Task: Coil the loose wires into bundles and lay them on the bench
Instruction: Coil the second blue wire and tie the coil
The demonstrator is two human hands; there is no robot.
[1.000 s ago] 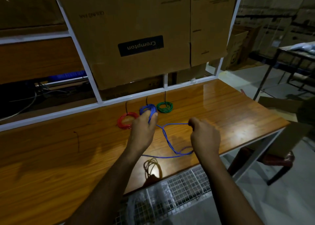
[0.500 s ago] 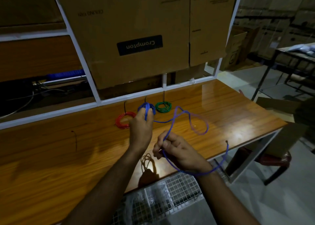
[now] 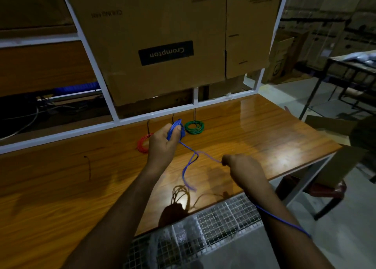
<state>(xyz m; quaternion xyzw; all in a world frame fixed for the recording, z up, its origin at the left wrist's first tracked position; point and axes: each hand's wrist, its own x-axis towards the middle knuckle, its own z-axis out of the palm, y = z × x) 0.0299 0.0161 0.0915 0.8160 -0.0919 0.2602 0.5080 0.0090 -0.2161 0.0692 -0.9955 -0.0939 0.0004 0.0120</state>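
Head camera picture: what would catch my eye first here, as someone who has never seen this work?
Probably the bright blue wire: the left hand grips its coiled part, the right hand pinches the loose length out to the side. Behind them, a red wire coil and a green wire coil lie on the glossy wooden bench.
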